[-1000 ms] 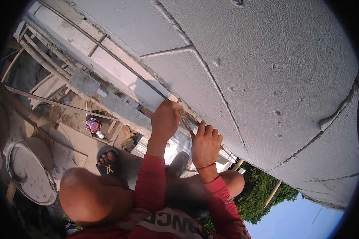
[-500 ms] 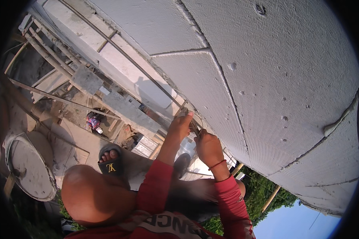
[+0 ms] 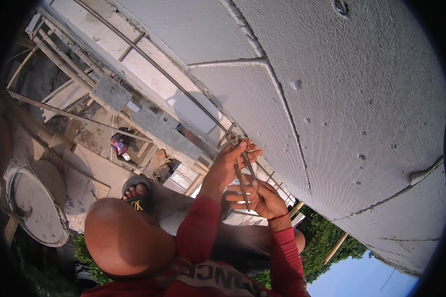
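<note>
My left hand (image 3: 231,159) grips metal pincers (image 3: 240,177) near their head, at the end of a long steel rod (image 3: 183,88) along a ledge beside the white block wall (image 3: 342,109). The pincers' two long handles point down toward me, spread apart. My right hand (image 3: 262,198) is lower, at the handles, with its fingers spread and open. The handles lie across it. Both forearms are in red sleeves.
My knee (image 3: 124,232) and sandalled foot (image 3: 136,195) are above a drop. A round, plaster-crusted container (image 3: 37,198) stands at left. Planks and poles (image 3: 59,59) form scaffolding, with a person (image 3: 120,145) far below. Trees (image 3: 312,232) show at lower right.
My left hand has moved right with the pincers. My right hand has dropped lower and its fingers have opened from a closed grip. The pincers' handles now stand apart.
</note>
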`<state>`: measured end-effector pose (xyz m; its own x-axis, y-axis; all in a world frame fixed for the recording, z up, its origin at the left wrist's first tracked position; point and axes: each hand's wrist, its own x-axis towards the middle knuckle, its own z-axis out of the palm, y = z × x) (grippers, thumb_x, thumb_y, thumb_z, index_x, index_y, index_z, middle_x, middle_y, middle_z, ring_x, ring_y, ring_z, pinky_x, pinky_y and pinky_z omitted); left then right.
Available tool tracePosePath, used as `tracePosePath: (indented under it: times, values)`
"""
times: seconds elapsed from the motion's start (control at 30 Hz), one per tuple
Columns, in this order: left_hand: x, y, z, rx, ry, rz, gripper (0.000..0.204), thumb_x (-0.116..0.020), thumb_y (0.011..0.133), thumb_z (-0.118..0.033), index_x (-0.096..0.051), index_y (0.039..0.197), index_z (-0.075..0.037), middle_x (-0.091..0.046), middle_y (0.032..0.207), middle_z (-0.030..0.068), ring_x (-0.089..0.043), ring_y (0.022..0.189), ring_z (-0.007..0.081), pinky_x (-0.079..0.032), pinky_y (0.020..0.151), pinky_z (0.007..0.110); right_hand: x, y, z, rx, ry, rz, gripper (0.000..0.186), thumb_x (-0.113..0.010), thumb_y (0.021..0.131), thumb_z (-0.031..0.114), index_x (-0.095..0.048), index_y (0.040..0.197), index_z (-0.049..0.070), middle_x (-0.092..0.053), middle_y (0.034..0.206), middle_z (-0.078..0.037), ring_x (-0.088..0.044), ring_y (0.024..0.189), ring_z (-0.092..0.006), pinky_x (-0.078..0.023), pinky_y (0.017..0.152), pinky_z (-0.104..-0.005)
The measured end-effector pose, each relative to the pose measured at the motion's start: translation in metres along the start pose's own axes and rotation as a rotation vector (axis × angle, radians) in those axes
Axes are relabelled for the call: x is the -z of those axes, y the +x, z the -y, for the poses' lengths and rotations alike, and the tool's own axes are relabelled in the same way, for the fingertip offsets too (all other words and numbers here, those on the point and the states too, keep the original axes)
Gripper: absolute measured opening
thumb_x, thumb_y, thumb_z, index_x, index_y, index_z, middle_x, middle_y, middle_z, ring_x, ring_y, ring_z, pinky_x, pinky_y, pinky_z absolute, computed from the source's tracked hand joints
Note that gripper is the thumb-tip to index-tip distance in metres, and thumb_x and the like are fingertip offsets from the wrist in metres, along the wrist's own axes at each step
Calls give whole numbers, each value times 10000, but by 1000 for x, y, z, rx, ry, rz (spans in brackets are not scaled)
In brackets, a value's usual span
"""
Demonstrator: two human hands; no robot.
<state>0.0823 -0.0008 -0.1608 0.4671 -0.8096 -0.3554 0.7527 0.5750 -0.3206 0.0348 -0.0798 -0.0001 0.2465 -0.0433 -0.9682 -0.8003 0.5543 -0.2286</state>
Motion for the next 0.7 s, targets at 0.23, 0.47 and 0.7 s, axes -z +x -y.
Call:
tracePosePath:
  times: [0.23,0.47,0.7]
  values:
    - [3,5,7,3,-107,48,347,-556,1036,-275,-559,1243,3,-591,1259,173,-504,1338,384,-400,1115,596,-18,-70,-40,284,-166,-266,611,-570,1016,334,-357,1514,51,-627,1233,-242,-665,829,-248,-540,748,-378]
    - [7,-1,1,32,-17,77,583,-518,1049,-331,-398,1416,106,-463,1441,270,-411,1414,412,-359,1137,621,-18,-101,15,517,-1313,-885,255,-611,926,55,-694,1159,-10,-679,783,-136,-590,641,-169,-480,626,-316]
    - [7,0,7,9,-51,128,649,-483,1054,-402,-364,1449,100,-422,1487,276,-367,1448,405,-342,1150,600,15,-68,7,604,-1745,-845,149,-598,922,55,-707,1016,16,-650,751,-132,-623,677,-279,-494,656,-375]
